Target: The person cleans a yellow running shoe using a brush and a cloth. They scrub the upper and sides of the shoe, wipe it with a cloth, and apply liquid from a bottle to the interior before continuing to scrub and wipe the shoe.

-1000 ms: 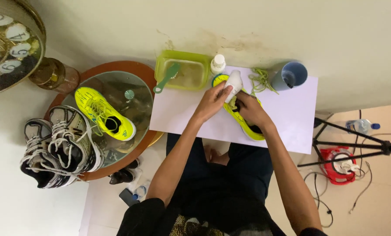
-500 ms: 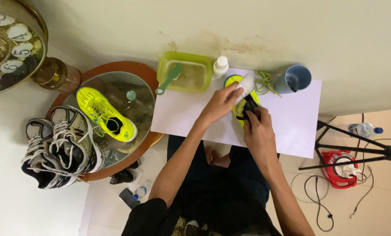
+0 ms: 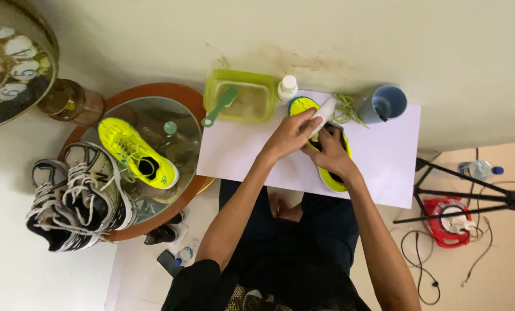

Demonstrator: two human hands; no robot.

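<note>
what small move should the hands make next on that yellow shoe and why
Probably draw the white brush in the left hand along the neon yellow shoe. It rests at the toe end, and the right hand braces the shoe on the white sheet.

Pale cream floor [image 3: 154,40], stained brownish at 12 o'clock; soft even light, no hard shadows. Round glass-topped table with wooden rim [image 3: 148,95] at 9 o'clock, a large ornate clock face [image 3: 7,63] at 10 o'clock beside an amber glass vessel [image 3: 70,102]. At 3 o'clock, black tripod legs [image 3: 470,196] over tan flooring [image 3: 499,265] with loose cables [image 3: 424,270].
</note>
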